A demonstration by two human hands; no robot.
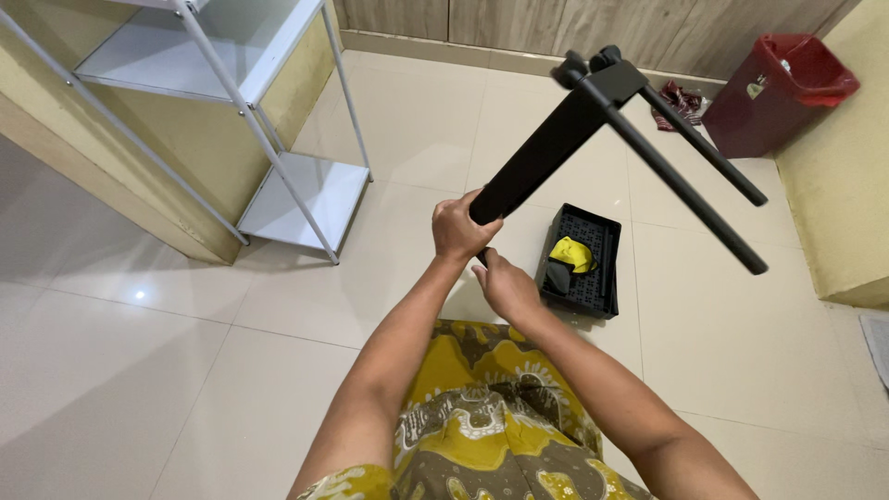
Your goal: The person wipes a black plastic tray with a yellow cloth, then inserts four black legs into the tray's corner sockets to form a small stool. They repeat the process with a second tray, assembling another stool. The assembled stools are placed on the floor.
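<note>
Overhead, the left hand [456, 228] has its grip clenched on a black tripod [602, 139], right hand [505, 287] grasping its lower end.

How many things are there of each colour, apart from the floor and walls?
Black: 2, the metal frame held by the left hand, and the tray
White: 1, shelf rack
Red: 1, bin
Yellow: 1, object in the tray
Total: 5

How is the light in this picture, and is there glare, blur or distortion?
Head view: even indoor light with soft shadows; a small bright glare spot on the floor tiles; wide-angle distortion bends the white metal shelf at the edges; the left hand, the right hand and the black metal frame look sharp, without clear motion blur.
</note>
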